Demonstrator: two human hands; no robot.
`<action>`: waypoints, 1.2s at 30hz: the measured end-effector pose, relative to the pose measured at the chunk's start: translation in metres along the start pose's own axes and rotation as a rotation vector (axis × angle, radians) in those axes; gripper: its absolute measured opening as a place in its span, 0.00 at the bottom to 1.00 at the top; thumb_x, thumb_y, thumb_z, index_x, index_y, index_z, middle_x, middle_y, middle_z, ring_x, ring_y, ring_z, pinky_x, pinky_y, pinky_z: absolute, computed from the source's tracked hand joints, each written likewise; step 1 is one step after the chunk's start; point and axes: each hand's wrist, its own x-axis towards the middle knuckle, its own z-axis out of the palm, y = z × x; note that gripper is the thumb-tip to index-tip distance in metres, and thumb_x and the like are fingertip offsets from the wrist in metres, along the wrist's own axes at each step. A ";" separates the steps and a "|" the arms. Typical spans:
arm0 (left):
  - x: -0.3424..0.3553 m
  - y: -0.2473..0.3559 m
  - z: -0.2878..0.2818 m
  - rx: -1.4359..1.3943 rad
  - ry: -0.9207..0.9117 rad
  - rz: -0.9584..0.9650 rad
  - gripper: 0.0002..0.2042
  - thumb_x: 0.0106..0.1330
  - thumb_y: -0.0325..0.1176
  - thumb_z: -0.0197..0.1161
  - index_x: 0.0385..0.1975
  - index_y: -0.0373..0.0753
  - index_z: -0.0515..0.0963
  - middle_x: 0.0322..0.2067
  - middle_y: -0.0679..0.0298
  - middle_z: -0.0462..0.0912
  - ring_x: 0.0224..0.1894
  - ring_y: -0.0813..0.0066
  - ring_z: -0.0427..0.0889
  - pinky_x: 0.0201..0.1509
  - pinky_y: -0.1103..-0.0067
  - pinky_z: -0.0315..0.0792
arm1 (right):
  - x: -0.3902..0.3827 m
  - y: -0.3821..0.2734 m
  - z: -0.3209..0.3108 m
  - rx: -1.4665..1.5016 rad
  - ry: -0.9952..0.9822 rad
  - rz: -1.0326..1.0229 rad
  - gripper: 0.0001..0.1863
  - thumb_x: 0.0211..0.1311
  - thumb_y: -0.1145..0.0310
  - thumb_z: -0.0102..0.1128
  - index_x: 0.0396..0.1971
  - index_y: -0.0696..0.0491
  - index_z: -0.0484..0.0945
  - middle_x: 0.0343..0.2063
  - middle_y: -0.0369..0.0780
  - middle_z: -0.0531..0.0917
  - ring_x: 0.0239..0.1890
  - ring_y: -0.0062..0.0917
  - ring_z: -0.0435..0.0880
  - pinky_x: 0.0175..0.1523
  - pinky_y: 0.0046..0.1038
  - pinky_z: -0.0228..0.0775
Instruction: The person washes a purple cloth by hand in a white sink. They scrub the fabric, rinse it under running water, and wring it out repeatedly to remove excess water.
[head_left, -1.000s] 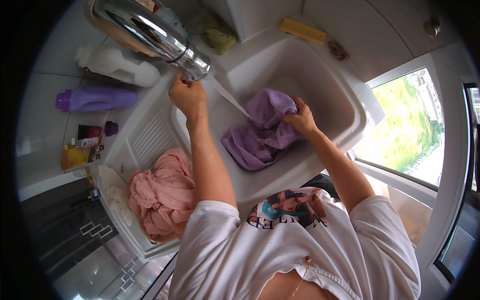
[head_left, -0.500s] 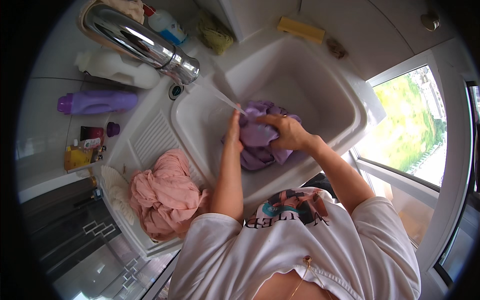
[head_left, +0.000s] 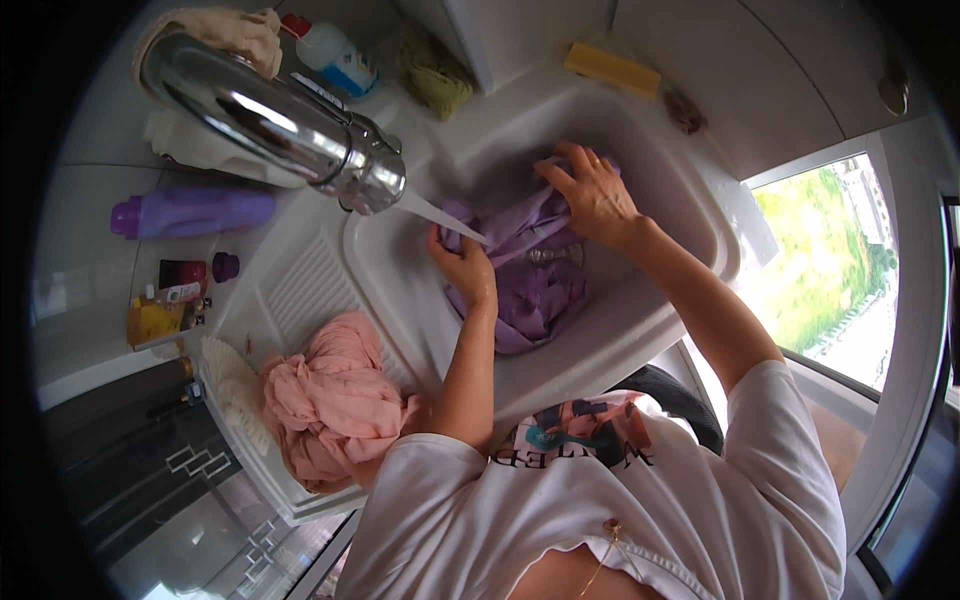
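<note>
A wet purple cloth (head_left: 535, 300) lies in the white sink basin (head_left: 650, 300), its upper part spread between my two hands. My left hand (head_left: 465, 270) grips the cloth's left side, close below the tap. Farther off and to the right, my right hand (head_left: 592, 195) holds the cloth's far right side, with fingers bent over it. From the chrome tap (head_left: 370, 175) a stream of water falls onto the cloth between the hands. Some of the cloth's lower part hangs down to the basin bottom.
Left of the basin, a bundled pink cloth (head_left: 335, 400) rests on the ribbed drainboard (head_left: 310, 285). A purple bottle (head_left: 200, 212) and a white bottle with red cap (head_left: 335, 55) stand along the wall. A yellow bar (head_left: 612, 68) lies on the far rim, and an open window (head_left: 825, 255) is at right.
My hands have moved apart: the right went farther away, the left slightly left. The purple cloth, bunched between them before, is now spread out under the water.
</note>
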 end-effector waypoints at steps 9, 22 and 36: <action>0.015 -0.068 -0.005 1.101 -0.361 0.515 0.45 0.36 0.65 0.70 0.58 0.52 0.68 0.66 0.39 0.42 0.66 0.30 0.43 0.55 0.39 0.55 | -0.015 0.044 0.089 -0.235 -0.457 0.153 0.65 0.18 0.37 0.75 0.67 0.26 0.49 0.70 0.44 0.32 0.69 0.58 0.36 0.57 0.72 0.38; 0.023 -0.094 0.015 1.256 -0.558 0.282 0.38 0.43 0.40 0.70 0.60 0.52 0.63 0.64 0.47 0.51 0.66 0.42 0.51 0.58 0.47 0.58 | -0.010 0.055 0.129 -0.110 -0.534 0.260 0.47 0.34 0.43 0.69 0.61 0.31 0.62 0.65 0.47 0.54 0.66 0.55 0.49 0.61 0.64 0.41; 0.016 -0.053 0.011 -1.408 -0.832 -0.625 0.28 0.64 0.54 0.47 0.56 0.39 0.67 0.58 0.56 0.67 0.59 0.56 0.68 0.62 0.64 0.65 | -0.006 -0.099 0.043 0.215 -0.085 0.227 0.23 0.29 0.61 0.68 0.34 0.48 0.82 0.62 0.39 0.59 0.64 0.54 0.49 0.52 0.64 0.51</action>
